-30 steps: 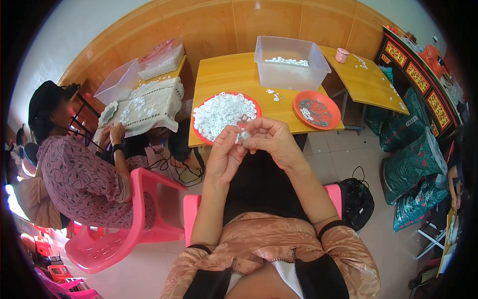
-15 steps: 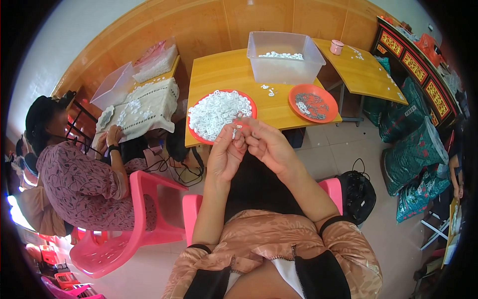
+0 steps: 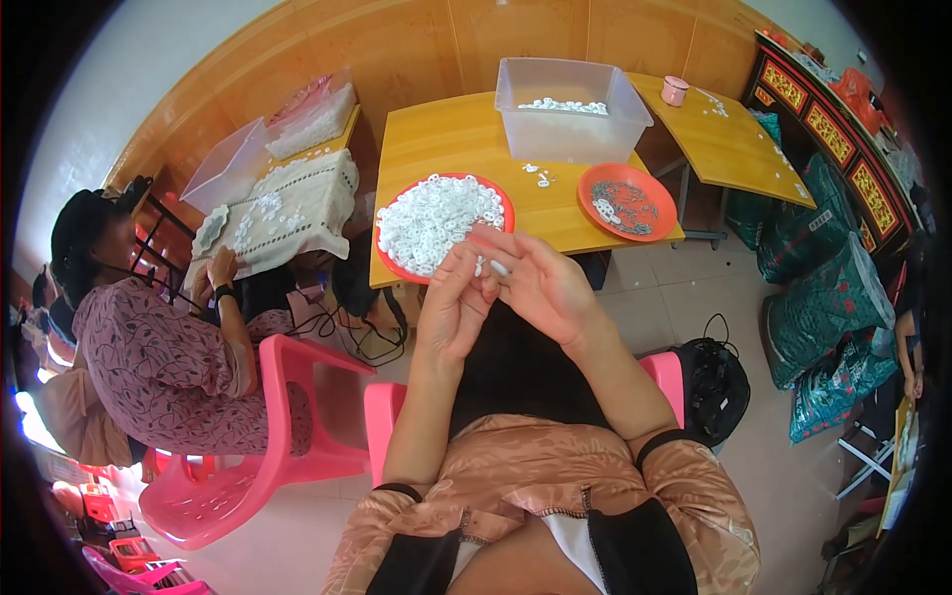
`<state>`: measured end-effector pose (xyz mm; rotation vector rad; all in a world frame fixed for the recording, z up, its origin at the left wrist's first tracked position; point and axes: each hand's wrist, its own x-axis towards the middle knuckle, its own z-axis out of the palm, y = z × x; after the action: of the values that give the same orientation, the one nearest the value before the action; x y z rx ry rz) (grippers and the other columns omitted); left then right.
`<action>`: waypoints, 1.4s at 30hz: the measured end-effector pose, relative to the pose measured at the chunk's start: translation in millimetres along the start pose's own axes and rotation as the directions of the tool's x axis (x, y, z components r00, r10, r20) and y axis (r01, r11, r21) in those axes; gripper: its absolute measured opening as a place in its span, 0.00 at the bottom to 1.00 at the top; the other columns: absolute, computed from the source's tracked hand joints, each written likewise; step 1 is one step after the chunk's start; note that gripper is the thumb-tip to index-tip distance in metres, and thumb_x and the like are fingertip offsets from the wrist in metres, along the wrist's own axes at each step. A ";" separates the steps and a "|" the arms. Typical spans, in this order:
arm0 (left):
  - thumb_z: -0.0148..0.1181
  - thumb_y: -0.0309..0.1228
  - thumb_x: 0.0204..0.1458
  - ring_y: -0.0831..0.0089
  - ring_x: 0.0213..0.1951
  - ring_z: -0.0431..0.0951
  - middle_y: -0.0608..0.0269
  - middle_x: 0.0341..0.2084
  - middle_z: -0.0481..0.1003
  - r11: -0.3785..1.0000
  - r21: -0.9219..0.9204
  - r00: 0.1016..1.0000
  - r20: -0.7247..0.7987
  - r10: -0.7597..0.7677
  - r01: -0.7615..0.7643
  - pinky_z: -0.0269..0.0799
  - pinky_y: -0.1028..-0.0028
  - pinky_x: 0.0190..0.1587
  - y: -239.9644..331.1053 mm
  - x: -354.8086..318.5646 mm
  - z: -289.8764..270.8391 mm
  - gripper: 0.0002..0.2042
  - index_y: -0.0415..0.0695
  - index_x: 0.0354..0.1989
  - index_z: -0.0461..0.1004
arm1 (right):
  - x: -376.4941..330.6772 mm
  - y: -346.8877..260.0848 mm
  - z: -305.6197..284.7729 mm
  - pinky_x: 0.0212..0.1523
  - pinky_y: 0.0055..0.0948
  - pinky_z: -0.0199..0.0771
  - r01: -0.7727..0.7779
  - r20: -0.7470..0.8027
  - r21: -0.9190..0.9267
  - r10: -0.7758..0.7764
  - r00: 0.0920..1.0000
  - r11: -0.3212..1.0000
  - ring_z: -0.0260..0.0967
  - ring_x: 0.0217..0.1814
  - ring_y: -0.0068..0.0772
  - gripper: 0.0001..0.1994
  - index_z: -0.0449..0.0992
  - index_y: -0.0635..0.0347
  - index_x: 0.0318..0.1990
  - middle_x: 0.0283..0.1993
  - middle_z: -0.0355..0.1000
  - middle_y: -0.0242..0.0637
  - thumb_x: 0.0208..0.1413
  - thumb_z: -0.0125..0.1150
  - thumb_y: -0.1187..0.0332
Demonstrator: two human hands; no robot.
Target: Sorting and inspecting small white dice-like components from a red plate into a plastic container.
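My hands are close together above the near edge of the table, just in front of a red dish [image 3: 383, 260] heaped with small white plastic pieces [image 3: 436, 223], many with holes. My left hand [image 3: 454, 309] is closed, thumb against fingers, with a small white plastic piece [image 3: 480, 266] at its tips. The fingers of my right hand [image 3: 547, 293] are loosely bent and spread more. Another white plastic piece [image 3: 500, 268] lies against them. An orange dish [image 3: 662, 210] to the right holds small grey metal parts [image 3: 635, 203] and a few white pieces.
A clear plastic bin [image 3: 565, 139] with white pieces stands farther back on the yellow table [image 3: 426, 139]. At left a person [image 3: 164, 362] works at a cloth-covered table [image 3: 307, 223]. A pink chair [image 3: 273, 446], a black bag [image 3: 714, 387] and green sacks [image 3: 823, 307] stand around.
My right hand has loosened and turned, its fingers spreading from the pinch beside my left fingertips. A white piece now shows against the right fingers. My left hand stays nearly in place.
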<state>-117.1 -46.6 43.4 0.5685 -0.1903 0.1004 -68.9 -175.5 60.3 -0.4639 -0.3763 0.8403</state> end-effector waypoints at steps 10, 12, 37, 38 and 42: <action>0.51 0.32 0.57 0.80 0.26 0.67 0.68 0.24 0.68 0.992 -0.101 0.997 -0.012 0.075 -0.076 0.65 0.82 0.31 1.5 0.8 -0.1 0.06 0.43 0.36 0.68 | 3.7 18.7 9.4 0.54 0.26 0.62 0.161 -0.104 -0.177 -0.181 0.978 0.971 0.64 0.51 0.27 0.20 0.58 0.71 0.57 0.51 0.65 0.42 0.60 0.47 0.70; 0.50 0.32 0.57 0.81 0.27 0.66 0.68 0.24 0.66 0.988 -0.113 0.994 0.005 0.110 -0.109 0.64 0.82 0.33 2.6 1.5 -0.4 0.06 0.43 0.36 0.66 | 5.0 19.8 5.5 0.52 0.25 0.63 0.131 -0.107 -0.196 -0.154 0.982 0.972 0.66 0.48 0.26 0.19 0.61 0.71 0.56 0.49 0.68 0.40 0.59 0.48 0.69; 0.47 0.33 0.59 0.80 0.28 0.60 0.71 0.25 0.62 0.954 -0.260 0.989 -0.040 0.142 -0.148 0.61 0.79 0.35 6.2 1.0 8.6 0.05 0.45 0.37 0.64 | 4.8 9.6 1.5 0.32 0.18 0.71 0.210 -0.098 -0.506 -0.298 0.950 0.836 0.69 0.31 0.20 0.11 0.73 0.70 0.44 0.31 0.72 0.34 0.55 0.54 0.74; 0.47 0.33 0.59 0.80 0.28 0.60 0.71 0.24 0.61 0.954 -0.261 0.989 -0.053 0.141 -0.149 0.61 0.79 0.35 6.2 0.7 7.8 0.05 0.45 0.37 0.64 | 4.6 9.3 2.0 0.33 0.18 0.71 0.215 -0.082 -0.533 -0.303 0.949 0.818 0.69 0.31 0.20 0.12 0.72 0.70 0.45 0.32 0.72 0.35 0.54 0.54 0.75; 0.47 0.33 0.59 0.80 0.28 0.60 0.71 0.24 0.61 0.953 -0.267 0.989 -0.064 0.130 -0.142 0.60 0.79 0.35 6.5 2.0 3.5 0.05 0.45 0.36 0.64 | 3.4 6.6 3.6 0.34 0.18 0.71 0.205 -0.065 -0.539 -0.283 0.957 0.817 0.69 0.32 0.20 0.12 0.72 0.70 0.46 0.34 0.72 0.35 0.54 0.54 0.75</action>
<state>-116.7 -43.0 50.1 0.2793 -0.1948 0.2177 -72.6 -168.2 60.4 -0.9644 -0.5254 0.4349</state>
